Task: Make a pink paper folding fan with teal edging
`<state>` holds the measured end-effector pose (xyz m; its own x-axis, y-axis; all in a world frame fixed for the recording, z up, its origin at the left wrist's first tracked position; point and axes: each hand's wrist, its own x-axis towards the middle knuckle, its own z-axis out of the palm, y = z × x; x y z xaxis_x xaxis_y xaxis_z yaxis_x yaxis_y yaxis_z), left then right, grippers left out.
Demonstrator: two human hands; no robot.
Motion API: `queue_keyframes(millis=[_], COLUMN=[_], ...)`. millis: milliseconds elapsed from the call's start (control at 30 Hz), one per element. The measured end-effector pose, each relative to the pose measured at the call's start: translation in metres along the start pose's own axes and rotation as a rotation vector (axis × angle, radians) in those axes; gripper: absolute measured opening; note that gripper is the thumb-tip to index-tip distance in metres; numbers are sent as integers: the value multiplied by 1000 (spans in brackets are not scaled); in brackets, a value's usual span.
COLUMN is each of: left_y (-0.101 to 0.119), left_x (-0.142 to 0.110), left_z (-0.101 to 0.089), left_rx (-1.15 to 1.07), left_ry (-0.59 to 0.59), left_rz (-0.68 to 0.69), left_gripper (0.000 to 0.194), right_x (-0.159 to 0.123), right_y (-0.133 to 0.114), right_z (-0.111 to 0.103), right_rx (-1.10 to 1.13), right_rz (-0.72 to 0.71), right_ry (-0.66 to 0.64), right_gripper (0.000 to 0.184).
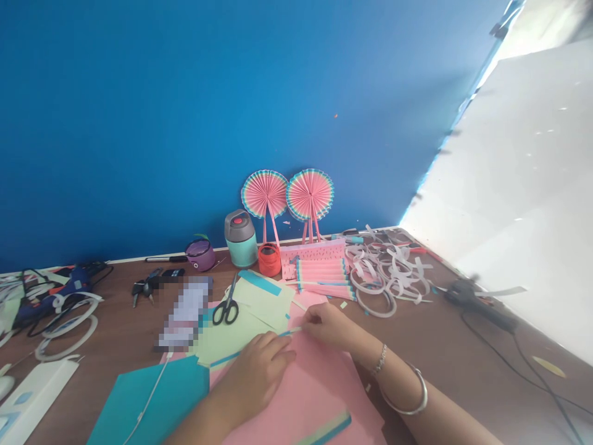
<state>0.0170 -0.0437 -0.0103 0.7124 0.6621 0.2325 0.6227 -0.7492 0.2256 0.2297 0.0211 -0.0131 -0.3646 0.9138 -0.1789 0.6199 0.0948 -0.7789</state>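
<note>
My left hand (254, 377) lies on a sheet of pink paper (324, 383), its fingers stretched out over the far edge. Along that edge runs a blue and pale strip (226, 358), partly covered by my left fingers. At the strip's right end my right hand (330, 327) has thumb and fingers pinched together on it. Another blue and yellow strip (327, 429) borders the near side of the pink paper. Beyond my hands lie pale green sheets (259, 303) with black-handled scissors (226, 311) on top. Teal paper (152, 395) is to the left.
Pleated pink paper (324, 272) and curled white strips (389, 272) lie behind my right hand. Two round paper fans (310, 194) lean on the blue wall. A thermos (241, 241), a phone (185, 315), a glue gun (482, 306) and a power strip (34, 402) surround the papers.
</note>
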Motion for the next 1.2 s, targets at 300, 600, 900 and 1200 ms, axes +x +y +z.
queue_keyframes(millis=[300,600,900,1200], left_y=[0,0,-1,-2], left_x=[0,0,0,-1], left_z=[1,1,2,4], left_rx=[-7,1,6,5], left_ry=[21,-4,-19,-19], left_rz=[2,4,6,4], left_gripper=[32,33,32,32], right_x=[3,7,6,7], right_y=[4,5,2,-1], right_z=[1,0,-3,-2], right_rx=[6,28,29,-39], right_rz=[49,65,85,110], right_ry=[-32,-70,-103,-79], right_gripper=[8,9,10,9])
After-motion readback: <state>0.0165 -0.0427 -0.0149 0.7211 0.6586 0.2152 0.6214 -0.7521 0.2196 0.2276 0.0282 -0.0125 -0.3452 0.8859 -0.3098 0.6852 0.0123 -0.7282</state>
